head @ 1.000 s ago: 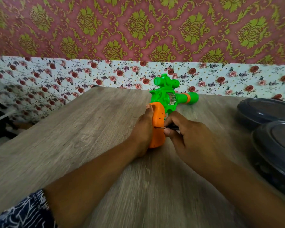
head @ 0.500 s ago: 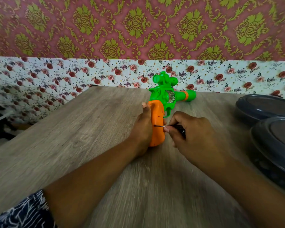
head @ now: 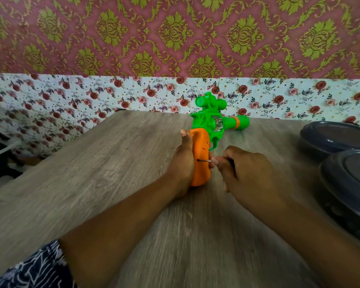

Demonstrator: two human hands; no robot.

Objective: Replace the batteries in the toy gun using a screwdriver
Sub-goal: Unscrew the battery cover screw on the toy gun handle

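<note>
Beside the right hand point(head: 249, 171), 2 dark lidded containers point(head: 341, 140) on the table point(head: 92, 183).

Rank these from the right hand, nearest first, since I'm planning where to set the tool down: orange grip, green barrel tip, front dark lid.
1. Orange grip, just left of the right hand.
2. Front dark lid, at the right.
3. Green barrel tip, farther back on the table.

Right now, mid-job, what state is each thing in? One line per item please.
toy gun: lying on the table, orange grip toward the person, barrel pointing right.
orange grip: closed, cover not yet off.
screwdriver: tip set into the grip's side, shaft level.
left hand: holds the grip from the left, steadying it.
right hand: fingers curled round the screwdriver handle.
two dark containers: at right, lids on.
</note>
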